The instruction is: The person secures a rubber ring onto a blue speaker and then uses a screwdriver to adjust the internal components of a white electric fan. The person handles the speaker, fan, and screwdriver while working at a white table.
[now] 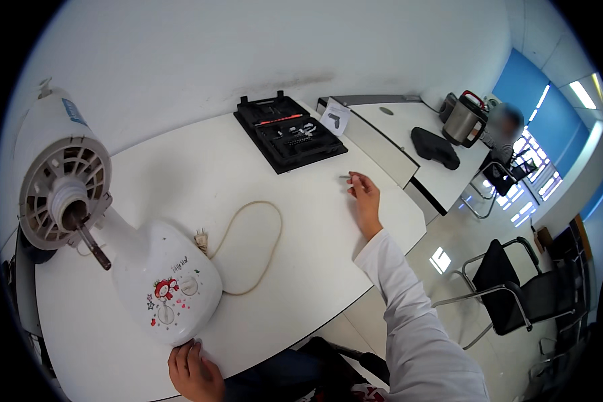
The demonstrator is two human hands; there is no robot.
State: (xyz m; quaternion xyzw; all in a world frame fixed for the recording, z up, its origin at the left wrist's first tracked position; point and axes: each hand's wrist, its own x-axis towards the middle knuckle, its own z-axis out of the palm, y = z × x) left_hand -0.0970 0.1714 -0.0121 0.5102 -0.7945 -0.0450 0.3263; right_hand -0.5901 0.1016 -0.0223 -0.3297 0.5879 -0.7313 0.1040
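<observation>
A white electric fan without blades stands at the left, its round slotted motor housing [100, 167] facing me and a metal shaft [94, 246] sticking out. Its white base [167, 288], printed with red cartoon figures, lies toward the front edge. My left hand [195, 372] rests with fingers stretched out on the table against the near end of the base. Over the right part of the table, my right hand [365, 197] pinches a small, slim grey piece, like a screwdriver bit [345, 177], between thumb and fingers. The fan's cord [280, 231] loops across the tabletop, its plug [202, 240] beside the base.
An open black tool case [288, 134] with bits and sockets lies at the back, a leaflet [335, 119] by its right side. Beyond a low divider, another desk bears a closed black case [434, 148] and a metal soymilk-maker-like jug [463, 122]. A person [506, 127] sits behind; chairs [516, 288] stand right.
</observation>
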